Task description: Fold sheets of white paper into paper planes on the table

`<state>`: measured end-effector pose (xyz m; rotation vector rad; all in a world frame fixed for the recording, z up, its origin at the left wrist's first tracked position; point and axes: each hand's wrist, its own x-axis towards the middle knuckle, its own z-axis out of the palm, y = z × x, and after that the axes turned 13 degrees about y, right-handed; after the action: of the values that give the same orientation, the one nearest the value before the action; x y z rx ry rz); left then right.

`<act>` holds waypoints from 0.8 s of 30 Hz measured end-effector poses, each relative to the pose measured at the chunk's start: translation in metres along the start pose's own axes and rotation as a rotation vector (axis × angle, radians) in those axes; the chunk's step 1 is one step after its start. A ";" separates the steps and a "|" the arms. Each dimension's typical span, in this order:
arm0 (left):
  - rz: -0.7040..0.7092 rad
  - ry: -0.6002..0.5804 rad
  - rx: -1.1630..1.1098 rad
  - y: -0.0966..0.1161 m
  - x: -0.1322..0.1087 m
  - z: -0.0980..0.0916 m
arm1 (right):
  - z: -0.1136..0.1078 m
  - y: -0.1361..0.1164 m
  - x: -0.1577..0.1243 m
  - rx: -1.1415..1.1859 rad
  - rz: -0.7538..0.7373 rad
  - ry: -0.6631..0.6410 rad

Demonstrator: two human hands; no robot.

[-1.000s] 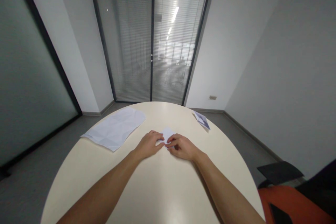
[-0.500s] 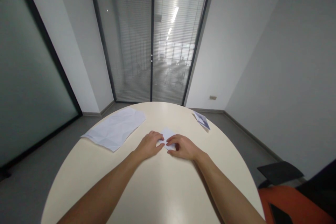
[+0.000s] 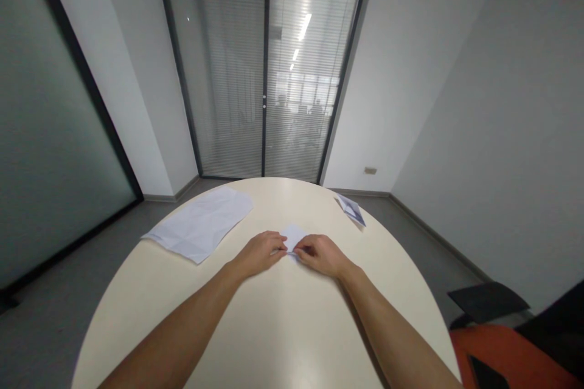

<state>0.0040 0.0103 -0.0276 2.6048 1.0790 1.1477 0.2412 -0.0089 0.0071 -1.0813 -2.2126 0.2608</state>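
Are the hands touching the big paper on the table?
No, the big paper lies apart on the left, while the left hand and the right hand are both at the small paper.

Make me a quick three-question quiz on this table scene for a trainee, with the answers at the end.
1. Which lies between the left hand and the right hand: A, the orange seat; B, the small white paper; C, the black armrest?
2. True or false: the large white sheet lies toward the left side of the table.
3. Fill in: the glass doors ahead are lined with ____.

Key: 1 B; 2 true; 3 blinds.
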 end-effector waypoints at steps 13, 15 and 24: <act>-0.054 -0.022 -0.022 0.011 0.003 -0.004 | 0.003 0.006 -0.001 0.034 0.028 0.023; -0.058 -0.049 -0.025 0.013 0.004 -0.005 | 0.002 0.004 0.000 0.042 0.033 0.021; -0.158 -0.058 0.103 0.016 0.006 -0.006 | -0.002 0.007 -0.003 -0.049 0.041 0.056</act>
<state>0.0119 0.0017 -0.0143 2.5542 1.3369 1.0016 0.2479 -0.0070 0.0040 -1.1477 -2.1587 0.1932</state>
